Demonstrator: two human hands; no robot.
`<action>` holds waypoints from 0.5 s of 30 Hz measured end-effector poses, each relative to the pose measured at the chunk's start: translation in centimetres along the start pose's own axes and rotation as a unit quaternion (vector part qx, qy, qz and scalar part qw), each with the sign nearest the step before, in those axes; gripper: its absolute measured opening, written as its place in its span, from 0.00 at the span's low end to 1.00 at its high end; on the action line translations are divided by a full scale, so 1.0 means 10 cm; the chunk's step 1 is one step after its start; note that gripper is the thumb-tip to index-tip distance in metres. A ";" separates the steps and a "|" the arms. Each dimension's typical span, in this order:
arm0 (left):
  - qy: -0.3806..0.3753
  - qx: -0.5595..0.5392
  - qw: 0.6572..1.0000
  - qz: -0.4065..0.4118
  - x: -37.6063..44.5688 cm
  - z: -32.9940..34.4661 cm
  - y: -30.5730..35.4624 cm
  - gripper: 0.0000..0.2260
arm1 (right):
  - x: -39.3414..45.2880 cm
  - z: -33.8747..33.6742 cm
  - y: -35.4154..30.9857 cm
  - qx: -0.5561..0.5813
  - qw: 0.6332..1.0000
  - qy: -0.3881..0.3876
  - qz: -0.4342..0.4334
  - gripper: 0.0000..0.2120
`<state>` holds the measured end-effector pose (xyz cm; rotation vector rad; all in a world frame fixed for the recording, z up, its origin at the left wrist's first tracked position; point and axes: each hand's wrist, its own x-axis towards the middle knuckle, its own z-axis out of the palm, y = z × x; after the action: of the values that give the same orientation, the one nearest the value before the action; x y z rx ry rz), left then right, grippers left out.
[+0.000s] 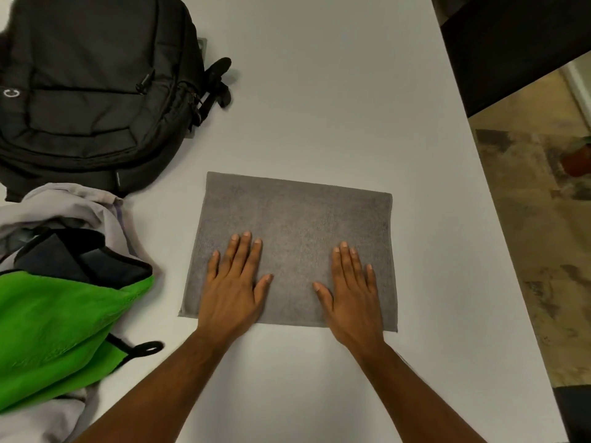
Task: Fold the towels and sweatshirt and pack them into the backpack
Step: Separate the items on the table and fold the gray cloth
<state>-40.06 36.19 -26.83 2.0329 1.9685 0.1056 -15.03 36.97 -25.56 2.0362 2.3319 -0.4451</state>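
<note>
Head view shows the grey towel [297,238] flat on the white counter [319,91], left hand [235,284] and right hand [351,289] spread palm-down on its near half. Smoothing outward before the next fold should keep edges aligned; the black backpack [92,91] waits far-left.

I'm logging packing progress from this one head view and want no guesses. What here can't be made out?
- Backpack: its left side is cut off by the frame edge; whether the main compartment is zipped is unclear.
- Pile at left: the green towel and dark towel cover most of the light grey garment.
- Grey towel: the layers beneath are hidden; the left hand and right hand lie flat on it.
</note>
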 end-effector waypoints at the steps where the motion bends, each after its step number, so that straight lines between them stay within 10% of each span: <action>1: -0.001 -0.002 1.000 0.000 -0.07 0.00 0.01 0.31 | -0.05 0.00 0.02 -0.004 1.000 -0.007 -0.006 0.36; 15: -0.031 -0.104 0.991 0.080 1.27 -0.37 0.50 0.30 | 1.35 -0.27 -0.50 0.062 0.996 -0.002 -0.060 0.31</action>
<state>-35.56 49.27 -23.94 2.0287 1.6784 0.2679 -21.43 50.06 -24.62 1.9487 2.4915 -0.6128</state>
